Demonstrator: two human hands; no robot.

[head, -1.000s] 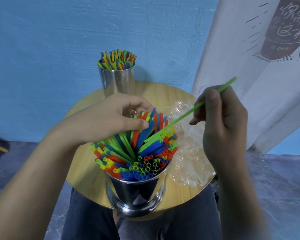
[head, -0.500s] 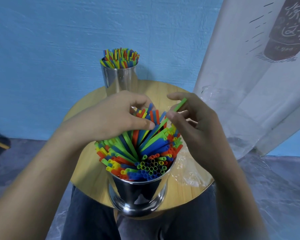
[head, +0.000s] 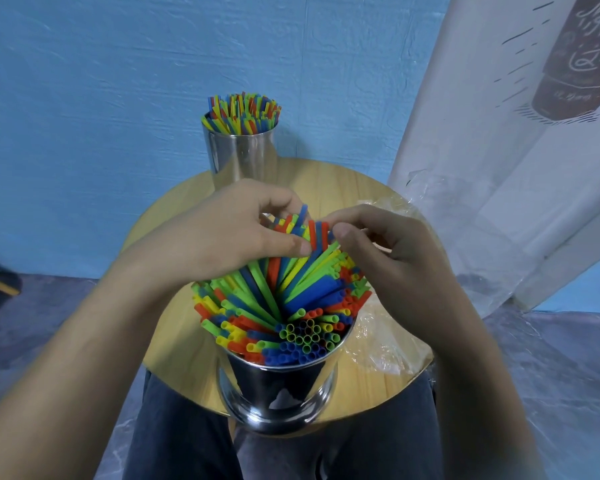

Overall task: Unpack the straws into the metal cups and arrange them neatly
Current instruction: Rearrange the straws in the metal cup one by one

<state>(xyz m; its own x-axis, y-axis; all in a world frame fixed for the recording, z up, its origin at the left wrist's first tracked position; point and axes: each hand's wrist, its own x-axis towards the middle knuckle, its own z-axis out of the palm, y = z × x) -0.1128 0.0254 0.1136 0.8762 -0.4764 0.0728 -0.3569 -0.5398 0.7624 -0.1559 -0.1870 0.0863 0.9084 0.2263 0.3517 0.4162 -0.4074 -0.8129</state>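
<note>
Both forearms reach in from below. The left hand curls its thumb and fingers round straws; the right hand pinches their tips, thumbs close together.

Blue wall, round wooden table

Your right hand has come in from the right and now pinches the upper ends of the bundle of coloured plastic straws, its thumb tip just beside the thumb of your left hand. The single green straw you held out no longer juts beyond your fingertips.
</note>
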